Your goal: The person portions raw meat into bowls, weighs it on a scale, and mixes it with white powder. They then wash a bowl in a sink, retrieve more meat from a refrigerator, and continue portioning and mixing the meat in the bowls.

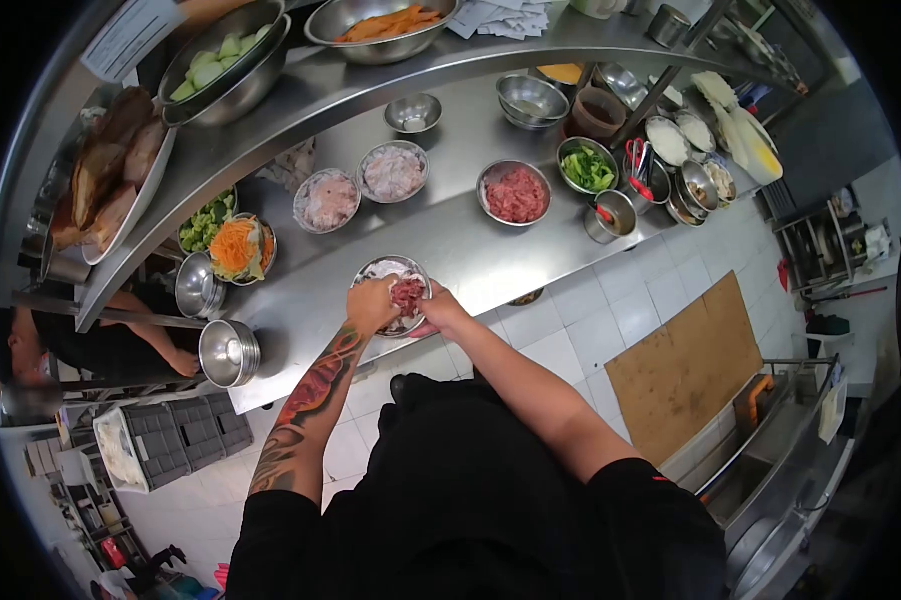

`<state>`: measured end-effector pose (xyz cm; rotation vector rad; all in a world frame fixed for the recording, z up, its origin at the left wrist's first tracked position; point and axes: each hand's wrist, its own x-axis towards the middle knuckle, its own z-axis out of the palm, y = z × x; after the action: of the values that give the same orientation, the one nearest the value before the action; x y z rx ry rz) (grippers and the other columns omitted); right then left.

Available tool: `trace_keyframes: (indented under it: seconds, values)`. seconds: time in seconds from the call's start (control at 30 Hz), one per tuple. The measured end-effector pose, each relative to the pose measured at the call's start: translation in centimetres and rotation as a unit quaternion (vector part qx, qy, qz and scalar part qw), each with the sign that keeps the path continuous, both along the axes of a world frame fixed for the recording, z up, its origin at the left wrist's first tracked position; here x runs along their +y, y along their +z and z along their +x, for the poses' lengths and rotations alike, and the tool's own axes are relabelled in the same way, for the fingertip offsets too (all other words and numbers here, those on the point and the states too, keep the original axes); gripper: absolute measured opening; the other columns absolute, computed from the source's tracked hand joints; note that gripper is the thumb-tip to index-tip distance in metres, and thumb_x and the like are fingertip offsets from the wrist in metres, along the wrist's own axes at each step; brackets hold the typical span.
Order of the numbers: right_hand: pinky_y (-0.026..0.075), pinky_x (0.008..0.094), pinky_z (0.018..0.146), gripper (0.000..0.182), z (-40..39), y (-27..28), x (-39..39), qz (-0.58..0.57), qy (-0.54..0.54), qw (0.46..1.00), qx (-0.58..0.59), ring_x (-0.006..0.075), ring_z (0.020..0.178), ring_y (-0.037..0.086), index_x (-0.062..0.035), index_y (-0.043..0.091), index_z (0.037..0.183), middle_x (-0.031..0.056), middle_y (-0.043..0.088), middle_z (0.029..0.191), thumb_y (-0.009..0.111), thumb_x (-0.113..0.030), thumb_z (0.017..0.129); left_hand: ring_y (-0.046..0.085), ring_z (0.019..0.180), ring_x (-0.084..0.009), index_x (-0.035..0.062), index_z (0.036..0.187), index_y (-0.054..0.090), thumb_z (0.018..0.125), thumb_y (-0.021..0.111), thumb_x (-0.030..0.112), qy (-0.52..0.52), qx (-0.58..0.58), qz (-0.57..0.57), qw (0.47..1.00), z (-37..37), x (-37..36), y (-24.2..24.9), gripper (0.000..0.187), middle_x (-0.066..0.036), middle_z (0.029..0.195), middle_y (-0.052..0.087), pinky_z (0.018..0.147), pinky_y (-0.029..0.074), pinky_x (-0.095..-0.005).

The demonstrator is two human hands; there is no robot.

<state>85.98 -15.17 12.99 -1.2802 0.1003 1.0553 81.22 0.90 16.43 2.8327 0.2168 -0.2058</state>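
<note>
A metal bowl [369,268] with red raw meat [408,296] and pale, whitish pieces inside is at the front edge of the steel counter. My left hand [373,304] is over the bowl's left side, closed, its curled fingers against the red meat; the fingertips are hidden. Around the right side of the same bowl wraps my right hand [443,312], its thumb near the rim and fingers lower down. Behind it stand two bowls of pale pink raw meat [327,201] [394,172] and, farther right, a bowl of red minced meat [515,193].
Stacked empty bowls [231,353] sit at the counter's left end, near shredded carrot [239,250]. Chopped greens [588,168] and a container of red-handled tools [646,180] are right. A raised steel shelf [301,85] crosses the back. Another person's arm [161,325] shows left.
</note>
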Motion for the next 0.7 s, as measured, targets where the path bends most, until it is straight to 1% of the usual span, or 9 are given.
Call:
trace_keyframes:
  seconds: [0.13, 0.2, 0.27, 0.33, 0.4, 0.47, 0.6, 0.67, 0.7]
  values:
    - [0.067, 0.0455, 0.063, 0.059, 2.3, 1.9, -3.2, -0.004, -0.001, 1.000, -0.021, 0.0343, 0.108, 0.067, -0.0138, 0.039, 0.146, 0.0141, 0.055, 0.135, 0.053, 0.001, 0.091, 0.070, 0.091, -0.0381, 0.0109, 0.107, 0.070, 0.071, 0.072, 0.014, 0.098, -0.026, -0.059, 0.993, 2.1, -2.8, -1.5, 0.036, -0.022, 0.088, 0.071, 0.080, 0.055, -0.0470]
    - [0.067, 0.0445, 0.063, 0.061, 3.5, 0.8, -4.8, -0.007, -0.009, 1.000, -0.029, 0.0358, 0.103, 0.069, -0.0134, 0.038, 0.146, 0.0148, 0.056, 0.134, 0.052, 0.003, 0.089, 0.069, 0.092, -0.0407, 0.0070, 0.105, 0.070, 0.071, 0.067, 0.009, 0.141, -0.130, -0.207, 0.959, 3.8, -3.2, -5.1, 0.034, -0.023, 0.094, 0.071, 0.081, 0.055, -0.0469]
    - [0.067, 0.0440, 0.063, 0.061, 5.1, 0.8, -6.7, -0.024, -0.001, 1.000, -0.020, 0.0375, 0.097, 0.071, -0.0125, 0.037, 0.147, 0.0162, 0.058, 0.130, 0.051, 0.003, 0.089, 0.068, 0.093, -0.0419, 0.0036, 0.103, 0.071, 0.072, 0.065, 0.008, 0.153, -0.138, -0.252, 0.946, 5.2, -3.9, -4.9, 0.032, -0.023, 0.096, 0.071, 0.082, 0.054, -0.0452]
    - [0.067, 0.0436, 0.063, 0.060, 6.2, 1.0, -8.3, -0.015, 0.004, 1.000, -0.011, 0.0372, 0.093, 0.071, -0.0115, 0.038, 0.146, 0.0172, 0.061, 0.126, 0.051, 0.003, 0.090, 0.068, 0.094, -0.0429, 0.0031, 0.105, 0.071, 0.073, 0.064, 0.008, 0.197, 0.006, -0.503, 0.841, 6.7, -4.6, -4.3, 0.033, -0.021, 0.098, 0.072, 0.085, 0.054, -0.0452]
    - [0.067, 0.0435, 0.063, 0.058, 6.9, 1.2, -9.3, -0.010, -0.001, 1.000, 0.000, 0.0362, 0.090, 0.072, -0.0110, 0.038, 0.145, 0.0178, 0.060, 0.127, 0.050, 0.004, 0.090, 0.067, 0.097, -0.0428, 0.0042, 0.110, 0.071, 0.072, 0.066, 0.008, 0.175, 0.053, -0.450, 0.874, 7.7, -4.5, -4.8, 0.039, -0.020, 0.103, 0.072, 0.089, 0.053, -0.0456]
    - [0.067, 0.0435, 0.064, 0.060, 7.5, 1.9, -9.9, -0.001, 0.005, 1.000, 0.000, 0.0360, 0.089, 0.073, -0.0112, 0.037, 0.146, 0.0180, 0.060, 0.127, 0.050, 0.004, 0.090, 0.064, 0.111, -0.0394, 0.0075, 0.118, 0.069, 0.069, 0.072, 0.009, -0.009, -0.070, -0.189, 0.979, 7.6, -5.9, -1.3, 0.049, -0.019, 0.120, 0.067, 0.096, 0.051, -0.0453]
    - [0.067, 0.0438, 0.063, 0.064, 7.9, 1.9, -9.4, -0.015, 0.003, 1.000, 0.005, 0.0359, 0.087, 0.073, -0.0127, 0.030, 0.149, 0.0183, 0.059, 0.127, 0.048, 0.005, 0.090, 0.059, 0.121, -0.0330, 0.0121, 0.121, 0.068, 0.065, 0.079, 0.013, -0.072, -0.092, -0.080, 0.990, 7.5, -9.5, -2.2, 0.057, -0.016, 0.133, 0.060, 0.100, 0.049, -0.0453]
    - [0.067, 0.0433, 0.061, 0.066, 7.7, 1.6, -9.4, -0.028, -0.008, 1.000, -0.003, 0.0353, 0.087, 0.073, -0.0143, 0.027, 0.149, 0.0176, 0.059, 0.126, 0.047, 0.005, 0.090, 0.058, 0.121, -0.0307, 0.0152, 0.123, 0.067, 0.063, 0.081, 0.014, -0.021, -0.066, 0.004, 0.998, 7.8, -11.3, -1.5, 0.061, -0.017, 0.132, 0.059, 0.098, 0.050, -0.0465]
    - [0.067, 0.0434, 0.060, 0.063, 7.4, 1.2, -9.5, -0.026, -0.031, 0.999, -0.011, 0.0362, 0.088, 0.072, -0.0153, 0.031, 0.148, 0.0177, 0.056, 0.130, 0.047, 0.004, 0.090, 0.063, 0.112, -0.0316, 0.0144, 0.118, 0.068, 0.063, 0.082, 0.018, -0.017, -0.091, 0.029, 0.995, 8.0, -11.9, -1.0, 0.057, -0.017, 0.118, 0.064, 0.094, 0.050, -0.0482]
